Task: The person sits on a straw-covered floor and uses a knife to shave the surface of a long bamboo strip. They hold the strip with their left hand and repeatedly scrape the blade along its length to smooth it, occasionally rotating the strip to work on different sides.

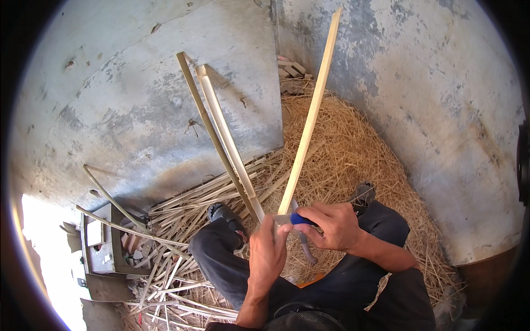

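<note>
Fingers (279, 234) of L hand (268, 256) wrapped round base of long pale split bamboo strip (309, 118), upright over knees; R hand (331, 226) grips blue-handled knife (300, 219) against strip.

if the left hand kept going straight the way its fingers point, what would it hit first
The left hand points up and slightly right, already against the pale bamboo strip it grips at the base. Past that, probably the straw pile, then the concrete wall; depth is unclear.
</note>
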Action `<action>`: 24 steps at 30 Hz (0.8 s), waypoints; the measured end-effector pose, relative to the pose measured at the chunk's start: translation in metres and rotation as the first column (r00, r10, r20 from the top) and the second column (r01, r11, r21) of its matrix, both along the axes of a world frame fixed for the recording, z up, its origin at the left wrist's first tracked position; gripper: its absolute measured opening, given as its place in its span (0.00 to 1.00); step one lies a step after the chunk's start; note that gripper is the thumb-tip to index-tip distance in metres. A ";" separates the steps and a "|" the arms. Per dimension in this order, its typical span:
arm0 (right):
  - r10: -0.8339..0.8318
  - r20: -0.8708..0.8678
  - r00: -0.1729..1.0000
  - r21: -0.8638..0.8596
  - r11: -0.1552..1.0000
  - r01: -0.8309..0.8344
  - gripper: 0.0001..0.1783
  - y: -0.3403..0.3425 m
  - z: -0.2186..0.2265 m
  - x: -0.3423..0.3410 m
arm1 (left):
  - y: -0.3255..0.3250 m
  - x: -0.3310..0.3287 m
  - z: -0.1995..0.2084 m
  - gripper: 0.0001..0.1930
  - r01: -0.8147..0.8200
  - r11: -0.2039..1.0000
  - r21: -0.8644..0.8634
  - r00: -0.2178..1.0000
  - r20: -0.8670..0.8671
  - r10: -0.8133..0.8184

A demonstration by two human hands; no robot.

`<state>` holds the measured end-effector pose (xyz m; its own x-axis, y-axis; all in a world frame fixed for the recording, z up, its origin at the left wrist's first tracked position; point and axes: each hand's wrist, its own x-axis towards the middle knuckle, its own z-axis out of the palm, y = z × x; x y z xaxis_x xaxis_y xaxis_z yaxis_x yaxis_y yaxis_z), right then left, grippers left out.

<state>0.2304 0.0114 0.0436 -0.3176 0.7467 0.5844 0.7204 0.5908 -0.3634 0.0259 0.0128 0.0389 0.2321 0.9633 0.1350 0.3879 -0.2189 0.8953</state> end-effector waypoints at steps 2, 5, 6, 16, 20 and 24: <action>-0.005 0.015 1.000 -0.002 1.000 0.005 0.16 0.000 0.002 -0.001 | -0.001 0.000 0.001 0.15 -0.008 1.000 0.017 1.000 0.011 0.008; -0.017 0.020 1.000 0.013 1.000 0.016 0.15 0.000 0.003 -0.002 | -0.001 -0.001 -0.004 0.15 -0.032 0.997 0.068 0.999 -0.031 0.035; -0.021 0.020 1.000 0.022 1.000 0.021 0.15 0.000 0.003 -0.003 | -0.001 -0.001 -0.006 0.15 -0.035 0.996 0.079 0.999 -0.025 0.037; -0.045 0.013 0.999 0.053 0.998 0.044 0.14 0.009 0.001 0.003 | -0.001 -0.001 -0.009 0.13 -0.034 0.999 0.042 0.999 -0.032 0.036; -0.060 0.048 0.997 0.047 0.997 0.058 0.14 0.008 0.004 0.005 | -0.001 -0.002 -0.010 0.13 -0.024 0.998 0.051 0.999 -0.048 0.026; -0.213 -0.126 0.969 0.209 0.949 0.236 0.15 0.031 0.004 0.024 | -0.008 -0.008 -0.021 0.14 -0.010 1.000 0.022 0.996 -0.087 0.011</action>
